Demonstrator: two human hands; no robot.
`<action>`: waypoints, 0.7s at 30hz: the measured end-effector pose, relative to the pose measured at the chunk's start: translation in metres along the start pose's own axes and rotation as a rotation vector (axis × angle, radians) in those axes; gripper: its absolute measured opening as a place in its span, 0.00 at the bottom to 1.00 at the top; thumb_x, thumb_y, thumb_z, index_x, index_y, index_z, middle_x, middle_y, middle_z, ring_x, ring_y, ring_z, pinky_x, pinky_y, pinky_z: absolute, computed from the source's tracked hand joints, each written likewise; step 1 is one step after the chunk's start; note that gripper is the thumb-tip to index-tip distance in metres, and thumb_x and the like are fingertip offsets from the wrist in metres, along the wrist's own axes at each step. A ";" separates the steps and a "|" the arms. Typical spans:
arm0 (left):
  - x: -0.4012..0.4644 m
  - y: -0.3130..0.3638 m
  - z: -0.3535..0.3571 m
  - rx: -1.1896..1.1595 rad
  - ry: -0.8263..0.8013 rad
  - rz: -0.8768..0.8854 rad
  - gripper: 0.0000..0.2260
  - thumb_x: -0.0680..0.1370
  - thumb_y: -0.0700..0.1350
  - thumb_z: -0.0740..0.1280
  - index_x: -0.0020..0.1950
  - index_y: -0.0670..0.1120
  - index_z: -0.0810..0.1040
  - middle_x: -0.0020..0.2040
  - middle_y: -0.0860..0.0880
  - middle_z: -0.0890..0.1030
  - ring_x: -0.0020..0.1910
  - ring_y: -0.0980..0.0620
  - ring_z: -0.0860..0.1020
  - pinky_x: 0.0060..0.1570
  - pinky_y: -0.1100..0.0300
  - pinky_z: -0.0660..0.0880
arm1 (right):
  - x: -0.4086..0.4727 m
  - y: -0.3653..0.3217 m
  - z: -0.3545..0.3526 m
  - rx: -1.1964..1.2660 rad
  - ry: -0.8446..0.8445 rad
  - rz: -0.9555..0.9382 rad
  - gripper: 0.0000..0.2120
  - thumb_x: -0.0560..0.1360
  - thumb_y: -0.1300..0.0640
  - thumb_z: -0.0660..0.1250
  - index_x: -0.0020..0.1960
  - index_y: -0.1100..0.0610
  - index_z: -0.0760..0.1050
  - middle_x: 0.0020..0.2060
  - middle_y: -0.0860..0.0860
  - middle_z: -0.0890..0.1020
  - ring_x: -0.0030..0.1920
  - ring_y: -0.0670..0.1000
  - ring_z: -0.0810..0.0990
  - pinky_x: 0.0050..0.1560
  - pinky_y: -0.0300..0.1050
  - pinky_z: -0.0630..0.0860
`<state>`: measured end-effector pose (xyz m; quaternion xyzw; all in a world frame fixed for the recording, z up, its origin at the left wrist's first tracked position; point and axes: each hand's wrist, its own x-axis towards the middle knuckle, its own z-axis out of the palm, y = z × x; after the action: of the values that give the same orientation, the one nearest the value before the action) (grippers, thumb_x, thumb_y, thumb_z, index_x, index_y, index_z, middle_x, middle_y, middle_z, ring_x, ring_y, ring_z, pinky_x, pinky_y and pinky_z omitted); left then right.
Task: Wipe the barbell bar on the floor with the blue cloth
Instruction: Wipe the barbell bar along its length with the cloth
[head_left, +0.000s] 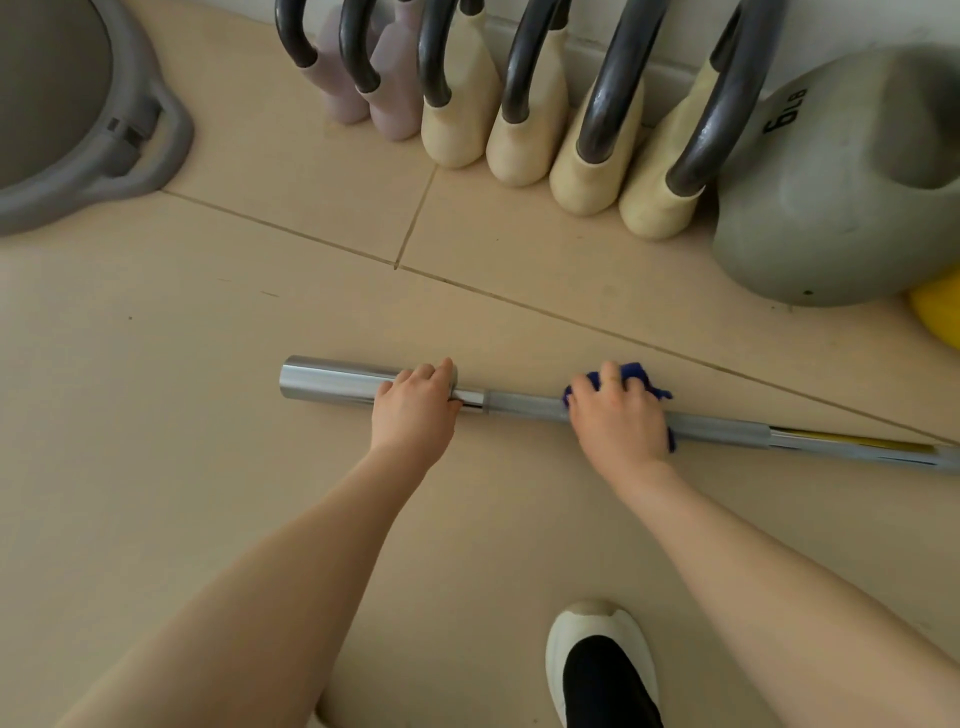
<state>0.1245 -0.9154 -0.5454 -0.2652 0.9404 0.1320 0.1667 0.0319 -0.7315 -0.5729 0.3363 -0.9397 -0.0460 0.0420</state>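
Right hand (618, 415) is curled over the blue cloth (636, 376), gripping it and pressing it down onto the barbell bar (524, 404); cloth bunches out past the fingertips on the far side and a bit shows under the heel of the hand on the near side. Ring visible on one finger. Left hand (413, 405) rests on the bar at the collar, where the thick chrome sleeve (332, 383) meets the thinner shaft, fingers bent over the top and gripping it. Short stretch of bare shaft between the two hands. Bar lies flat on the beige tiled floor (156, 389), running from its sleeve end near the middle of the floor out past the right edge of view; a yellowish reflection sits on the shaft near that edge. Both forearms bare, reaching in from the near edge. One shoe (602, 665), cream with a dark top, planted on the floor near the bottom edge, under the right forearm. Along the far edge by the wall: a row of small kettlebells with dark handles, two pinkish (374, 93) at the left, four cream (524, 140) beside them. Right of those, a large grey kettlebell (821, 208) marked 6 LB, with something yellow (940, 312) just beside its base at the right edge. Far left corner: a grey round object with a handle (130, 140), only partly in view.
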 end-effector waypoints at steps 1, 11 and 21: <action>0.000 0.000 -0.001 0.001 -0.021 0.004 0.10 0.76 0.45 0.61 0.56 0.46 0.70 0.49 0.47 0.77 0.53 0.44 0.73 0.47 0.56 0.63 | 0.004 -0.016 -0.001 0.006 0.016 -0.027 0.10 0.60 0.56 0.77 0.32 0.56 0.77 0.32 0.56 0.78 0.25 0.55 0.75 0.22 0.39 0.68; 0.002 0.004 0.000 0.011 0.018 -0.020 0.10 0.79 0.46 0.59 0.58 0.45 0.71 0.51 0.46 0.76 0.52 0.43 0.73 0.46 0.56 0.63 | -0.011 0.006 -0.001 0.280 0.032 -0.062 0.16 0.61 0.53 0.74 0.48 0.53 0.80 0.39 0.58 0.78 0.35 0.60 0.77 0.35 0.51 0.75; 0.003 0.008 0.001 0.032 0.004 -0.059 0.13 0.78 0.41 0.60 0.62 0.45 0.69 0.52 0.46 0.76 0.53 0.43 0.74 0.44 0.57 0.63 | 0.016 -0.074 -0.007 0.221 -0.001 -0.152 0.09 0.59 0.57 0.78 0.36 0.53 0.79 0.39 0.57 0.80 0.31 0.58 0.76 0.29 0.48 0.73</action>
<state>0.1179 -0.9100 -0.5460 -0.2904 0.9346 0.1116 0.1727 0.0669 -0.7991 -0.5736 0.4092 -0.9108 0.0544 0.0007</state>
